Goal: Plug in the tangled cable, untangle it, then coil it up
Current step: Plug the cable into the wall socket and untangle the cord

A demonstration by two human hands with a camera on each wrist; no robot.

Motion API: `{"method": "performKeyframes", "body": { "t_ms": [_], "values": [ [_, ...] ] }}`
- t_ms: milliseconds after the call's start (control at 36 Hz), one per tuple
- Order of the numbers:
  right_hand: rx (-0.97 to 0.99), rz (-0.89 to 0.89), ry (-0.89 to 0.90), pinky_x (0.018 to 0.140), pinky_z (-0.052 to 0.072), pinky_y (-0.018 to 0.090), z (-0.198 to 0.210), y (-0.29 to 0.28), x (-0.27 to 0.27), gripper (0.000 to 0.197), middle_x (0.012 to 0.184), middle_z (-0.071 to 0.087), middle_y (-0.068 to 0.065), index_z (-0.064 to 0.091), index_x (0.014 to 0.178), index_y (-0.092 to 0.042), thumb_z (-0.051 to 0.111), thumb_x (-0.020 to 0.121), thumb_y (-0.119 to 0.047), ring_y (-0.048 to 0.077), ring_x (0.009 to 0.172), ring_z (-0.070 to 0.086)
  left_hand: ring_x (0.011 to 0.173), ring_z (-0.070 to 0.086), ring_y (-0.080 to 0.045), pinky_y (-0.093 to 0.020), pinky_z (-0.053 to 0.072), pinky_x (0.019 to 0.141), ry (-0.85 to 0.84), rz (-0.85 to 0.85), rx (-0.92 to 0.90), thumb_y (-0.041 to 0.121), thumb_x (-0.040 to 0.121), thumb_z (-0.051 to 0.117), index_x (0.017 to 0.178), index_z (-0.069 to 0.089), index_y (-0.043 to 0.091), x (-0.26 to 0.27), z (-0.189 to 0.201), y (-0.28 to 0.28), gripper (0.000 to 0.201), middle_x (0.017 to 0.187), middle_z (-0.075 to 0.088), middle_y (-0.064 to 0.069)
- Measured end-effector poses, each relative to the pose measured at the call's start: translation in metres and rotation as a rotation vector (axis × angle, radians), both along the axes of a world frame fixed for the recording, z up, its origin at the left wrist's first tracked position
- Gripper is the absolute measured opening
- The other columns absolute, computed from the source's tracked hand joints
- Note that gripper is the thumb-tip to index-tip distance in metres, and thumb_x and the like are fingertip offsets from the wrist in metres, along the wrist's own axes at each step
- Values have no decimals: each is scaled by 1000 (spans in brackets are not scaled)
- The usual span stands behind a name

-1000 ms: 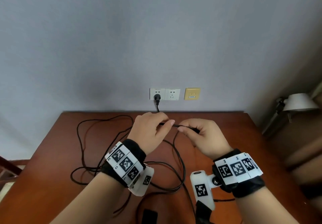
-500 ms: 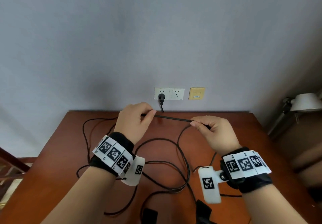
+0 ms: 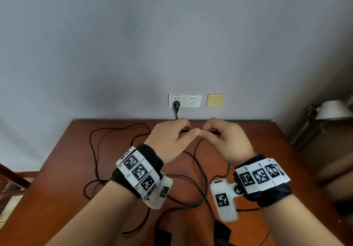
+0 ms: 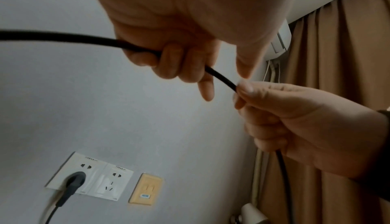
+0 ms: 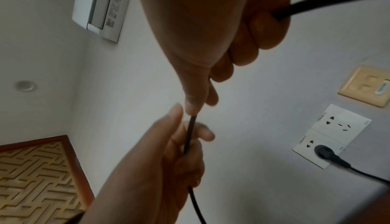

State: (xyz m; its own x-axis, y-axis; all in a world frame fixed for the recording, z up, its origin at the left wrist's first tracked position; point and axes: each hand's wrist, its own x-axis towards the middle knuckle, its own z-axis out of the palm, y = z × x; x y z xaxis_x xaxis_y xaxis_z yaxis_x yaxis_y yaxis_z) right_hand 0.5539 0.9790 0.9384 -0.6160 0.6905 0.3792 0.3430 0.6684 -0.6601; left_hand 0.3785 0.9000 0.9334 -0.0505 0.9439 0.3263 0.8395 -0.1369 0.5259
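From the head view we see loops of cable strewn across the table, plug seated in the wall socket above the far edge. Wrist views alone show the grips: left hand has fingers curled round the cable, right hand pinches it at thumb and forefinger. Half a second ago our hands were well apart; now the thumbs touch.

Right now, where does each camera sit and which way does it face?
Head: worn high, looks forward and down over the table to the wall sockets; both forearms and hands show.
Left wrist: beneath the left hand, facing up the wall.
Right wrist: beneath the right hand, facing the wall and ceiling.
Shared: all show the cable and the plug.
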Motion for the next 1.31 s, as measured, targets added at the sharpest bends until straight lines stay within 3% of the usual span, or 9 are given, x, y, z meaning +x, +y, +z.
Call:
{"method": "performKeyframes", "body": {
  "t_ms": [83, 194, 389, 583, 778, 861, 1028, 1194, 1306],
  "values": [
    [-21, 38, -26, 72, 51, 40, 1, 3, 5, 9, 78, 69, -8, 69, 83, -22, 65, 88, -27, 8, 75, 64, 61, 52, -9, -25, 37, 58, 2, -1, 15, 55, 87, 52, 80, 58, 26, -8, 0, -3, 31, 62, 55, 8],
    [-3, 41, -5, 86, 50, 23, -1, 4, 9, 12, 93, 70, -18, 75, 95, -22, 64, 89, -22, -2, 93, 64, 56, 48, -9, -23, 35, 56, -25, 45, 33, 50, 86, 62, 68, 56, 22, -20, -1, -8, 34, 55, 49, 7],
    [-69, -44, 14, 82, 46, 9, -4, 12, 25, 14, 85, 67, -30, 75, 96, -19, 63, 90, -19, -9, 92, 62, 53, 47, -10, -29, 39, 57, -38, 158, 14, 64, 80, 48, 58, 48, 25, -52, -6, -20, 45, 51, 45, 6],
    [-85, -55, 143, 75, 51, 34, -1, 4, 10, 13, 80, 72, 7, 74, 87, -17, 62, 91, -18, 24, 80, 67, 90, 57, -9, -35, 47, 88, -105, 190, -32, 47, 87, 57, 109, 55, 34, -38, -3, -20, 26, 88, 57, 17],
    [32, 38, 73, 68, 50, 32, 5, -16, -17, 17, 76, 70, -11, 72, 87, -21, 56, 89, -27, 6, 72, 64, 97, 57, -11, -30, 46, 82, -90, 18, 43, 27, 82, 53, 128, 45, 21, 20, 9, -13, 47, 109, 58, 4],
    [68, 35, 47, 65, 48, 30, 14, -19, -19, 11, 73, 66, -15, 69, 83, -23, 60, 89, -23, 2, 68, 60, 82, 54, -5, -18, 39, 70, -152, 10, 23, 22, 81, 53, 128, 43, 17, 26, 7, -11, 48, 94, 53, 11],
    [37, 78, -27, 66, 50, 39, 16, -16, -10, 10, 72, 68, -8, 69, 80, -25, 64, 89, -26, 10, 68, 62, 71, 48, -5, -26, 39, 64, -85, -24, 61, 32, 87, 55, 103, 58, 23, 17, 6, -20, 19, 80, 55, 12],
    [94, 87, -29, 73, 48, 25, 3, -15, -2, 14, 83, 69, -12, 73, 88, -22, 59, 90, -27, 3, 80, 62, 64, 51, -7, -26, 40, 60, -93, 14, 58, 53, 87, 57, 77, 66, 27, -4, -3, -18, 29, 63, 55, 9],
    [73, 15, -34, 74, 50, 35, -2, -6, 10, 12, 82, 69, -5, 72, 91, -21, 61, 92, -24, 10, 81, 63, 61, 53, -10, -30, 44, 62, -120, 109, 89, 60, 84, 49, 65, 59, 23, -19, -7, -22, 42, 59, 54, 6]
  ]
}}
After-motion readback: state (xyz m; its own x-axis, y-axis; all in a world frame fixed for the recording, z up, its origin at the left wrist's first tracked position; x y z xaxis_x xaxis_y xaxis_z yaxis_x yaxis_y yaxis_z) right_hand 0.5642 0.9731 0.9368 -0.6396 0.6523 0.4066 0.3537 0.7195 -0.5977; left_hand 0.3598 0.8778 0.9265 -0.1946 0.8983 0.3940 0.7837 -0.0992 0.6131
